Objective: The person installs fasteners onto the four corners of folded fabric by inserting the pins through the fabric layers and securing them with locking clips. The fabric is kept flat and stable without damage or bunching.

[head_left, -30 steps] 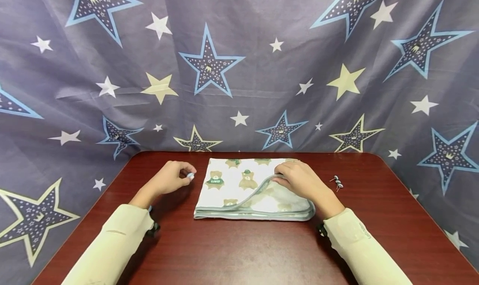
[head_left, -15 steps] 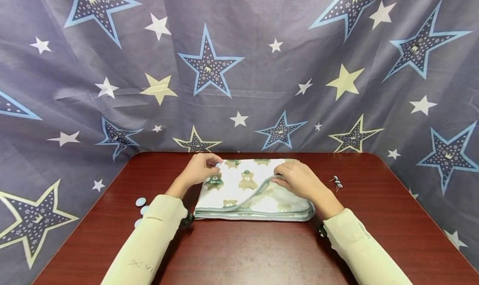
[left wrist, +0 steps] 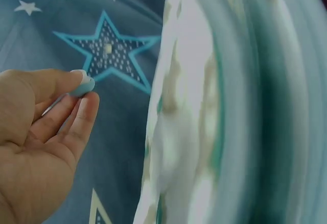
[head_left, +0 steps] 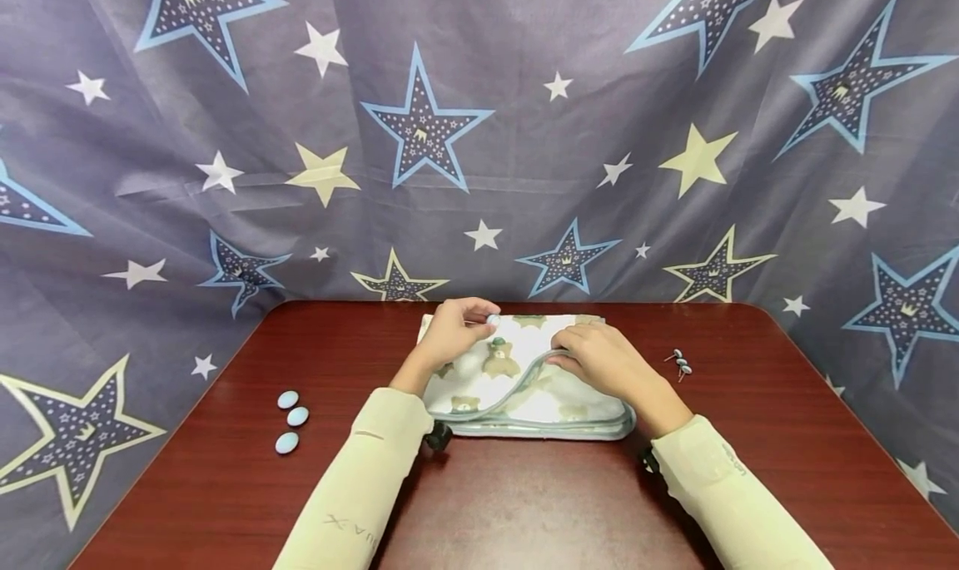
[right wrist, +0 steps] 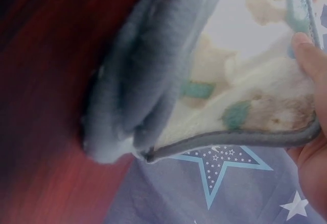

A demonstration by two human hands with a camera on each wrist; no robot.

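Note:
A folded white blanket (head_left: pixel 500 366) with bear prints and a grey-green border lies on the table. My right hand (head_left: pixel 607 366) pinches its top layer near the right side, lifting that edge into a raised fold; the thumb (right wrist: pixel 308 55) lies on the printed cloth in the right wrist view. Over the blanket's far left part, my left hand (head_left: pixel 448 337) holds a small light-blue round cap (left wrist: pixel 85 87) between thumb and fingertips. The cap is apart from the cloth in the left wrist view. The right fingertips behind the fabric are partly hidden.
Several more light-blue round caps (head_left: pixel 297 416) lie at the left of the red-brown table (head_left: pixel 517 503). To the right are a few small pins (head_left: pixel 681 362) with round blue heads. A star-patterned curtain (head_left: pixel 479 179) hangs behind the table's far edge.
My left hand has moved right with the cap, from beside the blanket to above it, uncovering the caps on the left. My right hand keeps its hold on the blanket.

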